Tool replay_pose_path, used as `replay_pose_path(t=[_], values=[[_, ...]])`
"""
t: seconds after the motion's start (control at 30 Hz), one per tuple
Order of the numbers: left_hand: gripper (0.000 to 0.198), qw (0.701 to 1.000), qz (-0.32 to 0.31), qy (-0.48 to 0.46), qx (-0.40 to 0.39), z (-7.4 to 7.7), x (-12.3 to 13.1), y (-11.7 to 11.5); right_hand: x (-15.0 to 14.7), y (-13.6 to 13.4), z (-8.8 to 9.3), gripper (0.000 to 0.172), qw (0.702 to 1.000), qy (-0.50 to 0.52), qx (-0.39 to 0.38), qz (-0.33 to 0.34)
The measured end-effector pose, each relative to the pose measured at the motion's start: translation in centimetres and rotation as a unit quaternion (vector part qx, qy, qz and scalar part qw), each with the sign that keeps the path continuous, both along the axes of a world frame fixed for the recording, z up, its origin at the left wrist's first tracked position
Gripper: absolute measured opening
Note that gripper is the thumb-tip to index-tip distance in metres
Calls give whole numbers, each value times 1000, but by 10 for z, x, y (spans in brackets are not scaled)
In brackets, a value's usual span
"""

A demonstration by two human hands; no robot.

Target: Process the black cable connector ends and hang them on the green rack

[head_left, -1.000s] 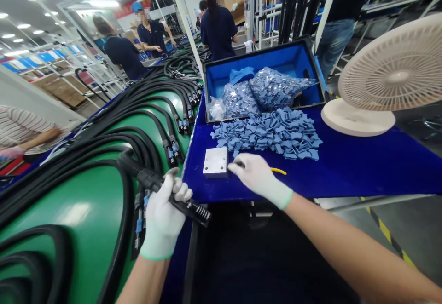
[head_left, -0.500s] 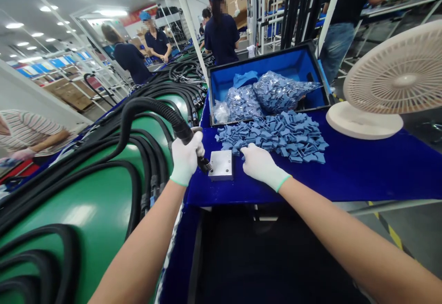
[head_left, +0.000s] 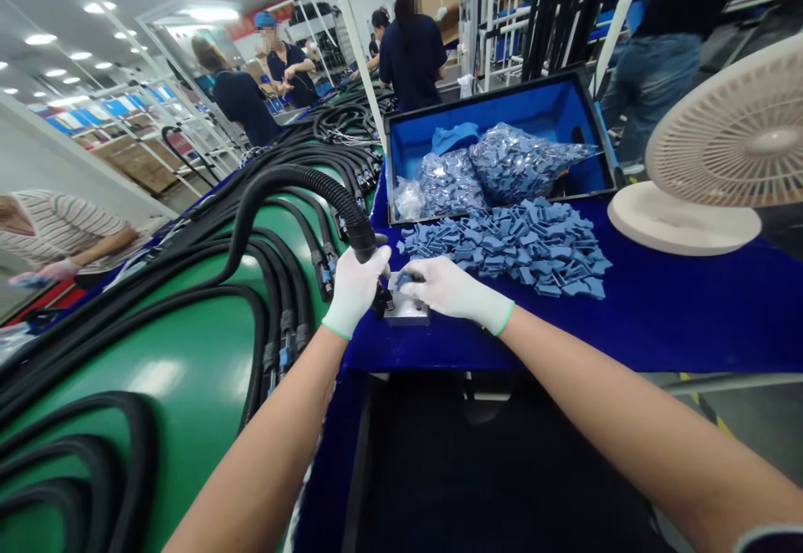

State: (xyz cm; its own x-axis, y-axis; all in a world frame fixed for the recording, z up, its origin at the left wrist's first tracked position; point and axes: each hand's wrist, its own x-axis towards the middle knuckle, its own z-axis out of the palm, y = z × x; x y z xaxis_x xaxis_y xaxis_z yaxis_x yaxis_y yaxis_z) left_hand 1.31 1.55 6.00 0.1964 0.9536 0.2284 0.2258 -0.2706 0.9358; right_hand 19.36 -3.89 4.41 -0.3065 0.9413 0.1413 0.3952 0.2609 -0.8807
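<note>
My left hand point(head_left: 356, 284), in a white glove, is closed around the end of a black corrugated hose point(head_left: 351, 217). The hose's metal-tipped end point(head_left: 385, 300) points down beside a small metal block point(head_left: 407, 314) on the blue table. My right hand point(head_left: 439, 284), also gloved, pinches a small blue plastic clip point(head_left: 405, 279) over the block, next to the hose end. Its fingers hide part of the block, and I cannot tell whether the clip touches it. Just beyond the hand lies a heap of the same blue clips point(head_left: 520, 243).
A blue crate point(head_left: 552, 110) with bagged clips stands behind the heap. A white fan point(head_left: 690, 222) is at the right. Black hoses point(head_left: 188, 273) cover the green conveyor point(head_left: 194, 340) at left. Several co-workers are farther back; one in a striped top point(head_left: 69, 227) is at far left.
My right hand has moved left from the edge of the heap to the metal block, now with a blue clip in its fingers. The left hand's hose end stands more upright.
</note>
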Motion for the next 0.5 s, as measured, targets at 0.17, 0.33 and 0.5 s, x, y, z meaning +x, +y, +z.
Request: replay_pose_path(t=[0.17,0.33,0.5], values=[[36,1000,-13,11,-1,-3,-8,9,-21,25,-10,31,999,12,-30,27],[37,999,-52,-8,-13,-2,-6,8,-20,38,-19,43,998,3,-58,27],[48,998,49,-30,-17,-2,-52,-2,-14,36,-14,41,997,-12,-58,42]])
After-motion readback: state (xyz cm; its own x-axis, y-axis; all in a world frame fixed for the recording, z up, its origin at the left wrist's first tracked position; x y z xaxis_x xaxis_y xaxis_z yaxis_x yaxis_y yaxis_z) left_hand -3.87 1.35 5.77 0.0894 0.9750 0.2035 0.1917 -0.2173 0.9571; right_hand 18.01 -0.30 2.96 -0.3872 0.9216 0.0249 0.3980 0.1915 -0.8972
